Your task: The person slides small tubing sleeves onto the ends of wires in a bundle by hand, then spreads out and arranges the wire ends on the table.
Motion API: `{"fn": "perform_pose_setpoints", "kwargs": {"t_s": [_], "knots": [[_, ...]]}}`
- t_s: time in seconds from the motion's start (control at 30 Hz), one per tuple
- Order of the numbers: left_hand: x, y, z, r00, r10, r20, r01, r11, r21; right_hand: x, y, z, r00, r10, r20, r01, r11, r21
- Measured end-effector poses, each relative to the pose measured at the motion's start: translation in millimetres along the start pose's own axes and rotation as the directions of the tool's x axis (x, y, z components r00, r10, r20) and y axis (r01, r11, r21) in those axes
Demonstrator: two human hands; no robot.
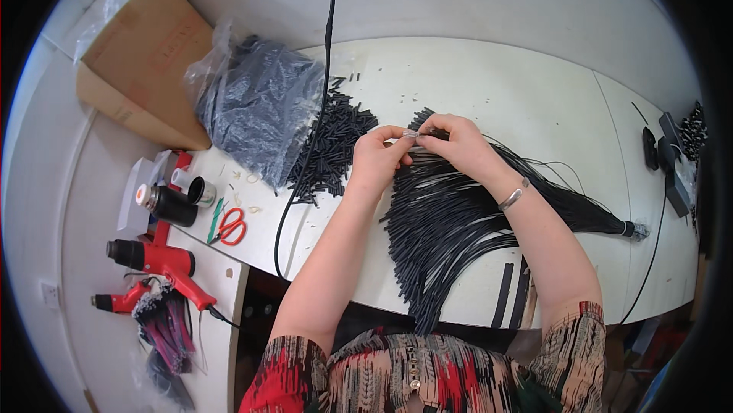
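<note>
A large bundle of thin black wires (458, 207) fans across the white table (496, 69) beneath my hands, gathered at its right end by a tie. My left hand (374, 159) pinches fine pale strands at a wire end (412, 135). Close against it, my right hand (466, 147) is closed on the black part of the same wire, thumb and fingertips together. What lies between the fingertips is small and partly hidden. Just left of my left hand spreads a pile of short black tube pieces (336, 138).
A clear bag (263, 100) of black pieces lies by a cardboard box (149, 62). Red scissors (230, 227), a black bottle (172, 205) and red heat guns (164, 260) sit at left. A black cable (329, 39) hangs down before the pile. Black devices (672, 157) stand far right.
</note>
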State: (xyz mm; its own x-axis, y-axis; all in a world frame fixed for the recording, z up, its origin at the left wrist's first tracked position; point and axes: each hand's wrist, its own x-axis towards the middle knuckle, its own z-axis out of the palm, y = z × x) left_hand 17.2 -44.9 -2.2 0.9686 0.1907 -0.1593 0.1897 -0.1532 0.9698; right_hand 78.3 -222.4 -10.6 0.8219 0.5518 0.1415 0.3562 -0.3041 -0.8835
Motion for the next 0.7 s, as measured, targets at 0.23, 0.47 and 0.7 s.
{"fn": "perform_pose_setpoints", "kwargs": {"t_s": [0.23,0.47,0.7], "knots": [[-5.5,9.0,-55.2,0.966,0.226,-0.122,-0.188,0.946,0.263,-1.2,2.3,-0.4,0.999,0.012,-0.036,-0.009,0.996,0.092],[-31.2,-10.0,-61.5,0.887,0.44,0.139,-0.365,0.483,0.796,-0.1,2.3,0.6,0.999,0.018,-0.028,-0.016,0.997,0.071],[-9.7,-14.3,-53.8,0.81,0.481,0.336,-0.463,0.174,0.869,-0.6,4.2,4.0,1.0,0.003,-0.004,-0.003,0.994,0.106]]}}
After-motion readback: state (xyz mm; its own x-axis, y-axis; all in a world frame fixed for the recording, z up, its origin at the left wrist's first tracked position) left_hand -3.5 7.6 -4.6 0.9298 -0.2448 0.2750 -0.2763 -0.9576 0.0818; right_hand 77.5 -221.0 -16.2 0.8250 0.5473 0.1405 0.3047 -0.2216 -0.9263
